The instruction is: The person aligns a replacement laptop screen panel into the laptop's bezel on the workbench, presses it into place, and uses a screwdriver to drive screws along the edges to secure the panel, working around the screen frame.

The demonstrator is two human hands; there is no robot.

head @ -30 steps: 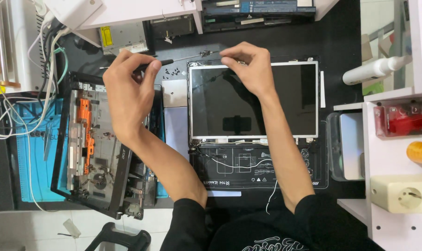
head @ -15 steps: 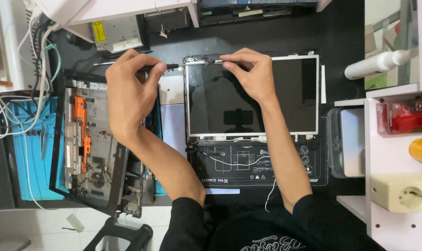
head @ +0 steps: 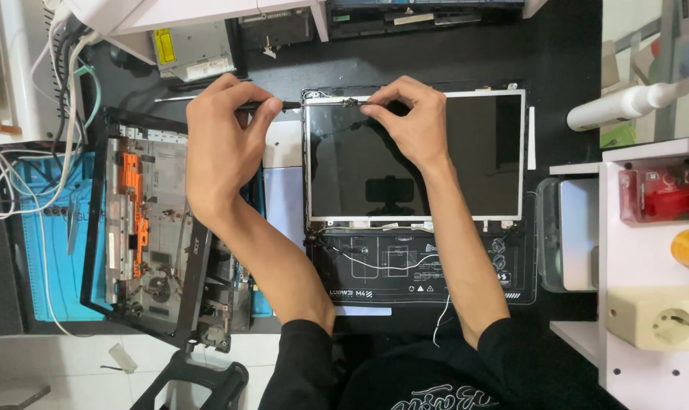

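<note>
From the head camera I looked straight down on a dark work mat (head: 466,61) with a bare laptop screen panel (head: 414,156) lying flat in its open lid. My left hand (head: 224,144) was curled shut around a thin dark screwdriver (head: 272,106), held level, its tip reaching the panel's top left corner. My right hand (head: 409,118) rested on the panel's upper edge, thumb and forefinger pinched together on something small at the metal frame; I could not tell what it was. Both forearms came up from the bottom of the view in black sleeves. Below the panel sat the lid's dark inner shell (head: 424,269) with white wires crossing it. To the left, well apart from the panel, the laptop's stripped base (head: 158,235) lay tilted over a blue mat (head: 44,250), orange parts showing inside. On the right stood a white shelf (head: 648,258) with a white bottle (head: 625,106) lying above it.
</note>
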